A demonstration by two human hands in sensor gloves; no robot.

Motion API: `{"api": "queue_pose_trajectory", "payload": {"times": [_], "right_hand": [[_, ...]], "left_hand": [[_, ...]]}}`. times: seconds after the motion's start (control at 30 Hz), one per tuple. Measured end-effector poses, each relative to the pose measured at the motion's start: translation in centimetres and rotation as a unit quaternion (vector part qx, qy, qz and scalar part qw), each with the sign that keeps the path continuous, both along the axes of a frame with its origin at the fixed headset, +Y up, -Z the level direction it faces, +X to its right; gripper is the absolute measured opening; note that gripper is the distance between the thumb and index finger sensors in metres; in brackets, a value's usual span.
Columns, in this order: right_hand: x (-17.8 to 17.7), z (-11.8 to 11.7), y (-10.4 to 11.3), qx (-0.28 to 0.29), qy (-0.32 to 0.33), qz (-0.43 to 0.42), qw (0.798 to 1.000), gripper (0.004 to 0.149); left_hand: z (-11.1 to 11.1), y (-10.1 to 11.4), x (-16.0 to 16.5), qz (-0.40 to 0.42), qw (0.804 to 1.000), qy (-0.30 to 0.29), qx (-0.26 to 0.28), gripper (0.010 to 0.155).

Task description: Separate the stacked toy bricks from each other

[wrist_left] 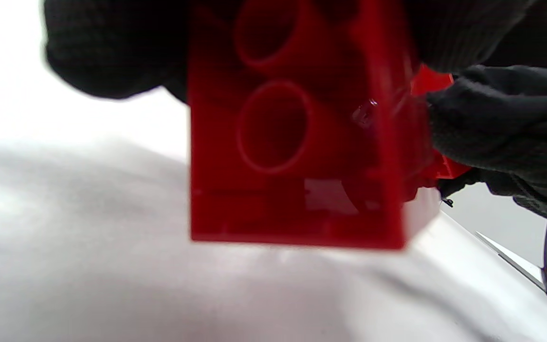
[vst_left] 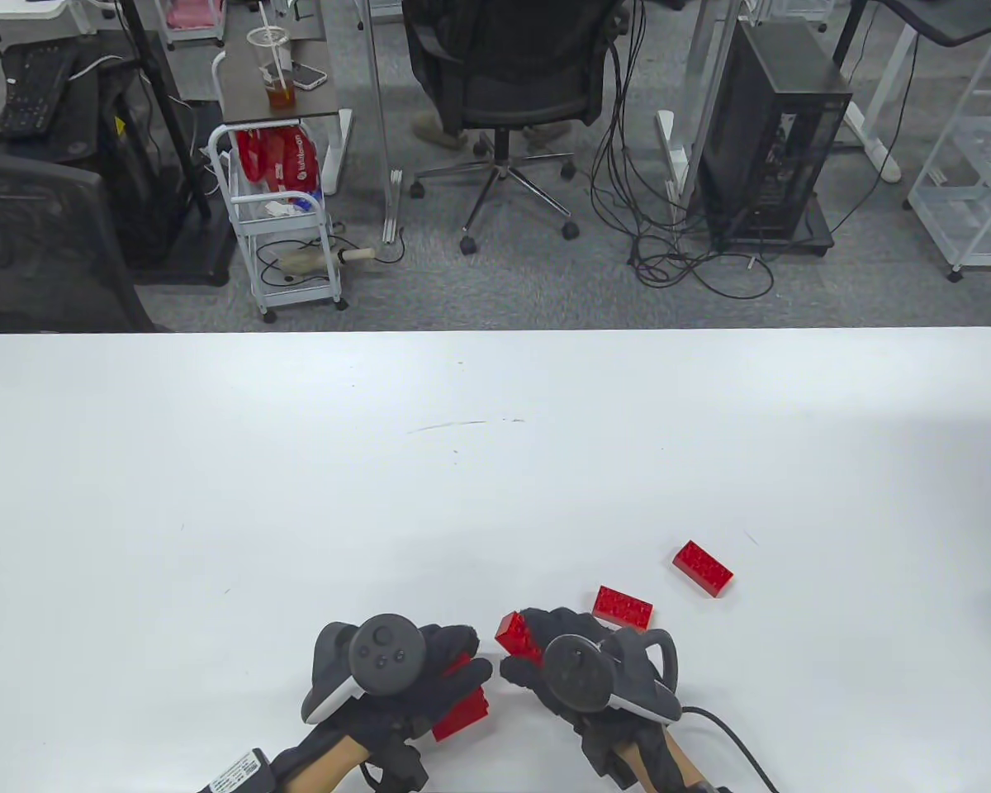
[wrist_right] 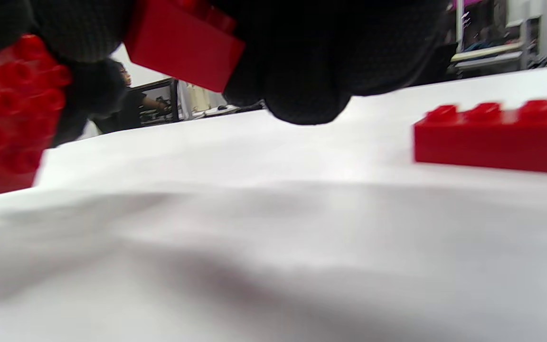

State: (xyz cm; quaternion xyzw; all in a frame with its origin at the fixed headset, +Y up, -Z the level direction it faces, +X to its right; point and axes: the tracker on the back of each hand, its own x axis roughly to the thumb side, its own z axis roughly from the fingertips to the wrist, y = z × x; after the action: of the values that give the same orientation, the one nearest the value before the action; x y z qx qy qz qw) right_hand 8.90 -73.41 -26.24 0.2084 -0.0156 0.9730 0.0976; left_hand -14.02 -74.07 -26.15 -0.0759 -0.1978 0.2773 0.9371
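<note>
All bricks are red. My left hand (vst_left: 429, 673) grips a red brick or small stack (vst_left: 462, 709) near the table's front edge; its hollow underside fills the left wrist view (wrist_left: 297, 142). My right hand (vst_left: 557, 652) grips a separate red brick (vst_left: 519, 636), lifted just off the table; it shows in the right wrist view (wrist_right: 183, 42) between gloved fingers (wrist_right: 302, 61). The left hand's brick (wrist_right: 7, 114) appears at that view's left edge. Two loose bricks lie on the table to the right, one close (vst_left: 622, 607), also in the right wrist view (wrist_right: 496, 137), one farther (vst_left: 703, 568).
The white table (vst_left: 495, 462) stretches wide beyond the hands. A cable (vst_left: 727, 743) trails from the right wrist towards the front edge. Past the far edge are office chairs, a cart and a computer tower on the floor.
</note>
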Motion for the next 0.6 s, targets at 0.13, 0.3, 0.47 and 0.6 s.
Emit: {"api": "queue_pose_trajectory", "payload": {"times": [0.13, 0.3, 0.47, 0.6], "right_hand": [[1.6, -0.8, 0.4, 0.019, -0.038, 0.010, 0.999, 0.067], [3.7, -1.6, 1.0, 0.033, -0.081, 0.017, 0.996, 0.067], [6.0, -2.1, 1.7, 0.052, -0.128, 0.025, 0.990, 0.066], [8.2, -2.8, 1.9, 0.055, -0.175, 0.034, 0.982, 0.066]], "left_hand": [[0.0, 0.0, 0.0, -0.002, 1.000, -0.001, 0.000, 0.067], [0.0, 0.0, 0.0, -0.002, 1.000, -0.002, 0.000, 0.068], [0.0, 0.1, 0.0, -0.001, 1.000, -0.002, 0.000, 0.068], [0.0, 0.1, 0.0, -0.002, 1.000, -0.003, 0.000, 0.068]]}}
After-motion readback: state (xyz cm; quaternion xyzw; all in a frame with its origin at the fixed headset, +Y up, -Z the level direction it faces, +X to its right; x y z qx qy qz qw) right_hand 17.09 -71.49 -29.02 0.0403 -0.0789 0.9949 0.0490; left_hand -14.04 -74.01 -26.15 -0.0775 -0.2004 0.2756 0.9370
